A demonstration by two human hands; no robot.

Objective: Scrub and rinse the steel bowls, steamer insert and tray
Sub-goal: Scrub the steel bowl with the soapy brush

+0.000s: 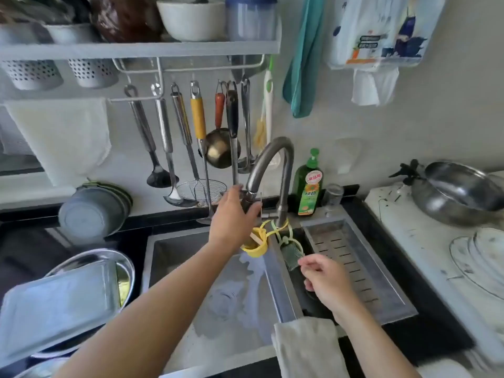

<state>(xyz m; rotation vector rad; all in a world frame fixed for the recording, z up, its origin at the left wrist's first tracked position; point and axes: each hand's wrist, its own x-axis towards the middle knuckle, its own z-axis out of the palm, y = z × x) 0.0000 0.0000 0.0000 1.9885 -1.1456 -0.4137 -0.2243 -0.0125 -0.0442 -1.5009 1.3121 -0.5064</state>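
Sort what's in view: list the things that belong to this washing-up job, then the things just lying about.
In the job: steel tray over a steel bowl left of the sink; faucet, gripped by the left hand; scrubber, touched by the right hand; dish soap.

Lying about: hanging ladles, teal towel, wok, plates.

Green soap bottle (pixel 309 186) beside faucet: white-and-orange label, red round badge with Chinese characters, too blurred to read; larger characters below, likewise unreadable. Hanging bag (pixel 379 31) on wall, upper right: dark label patch with white Chinese characters, orange strip at lower edge, carrot picture; print too small and blurred to make out. No readable numbers or brand names elsewhere.
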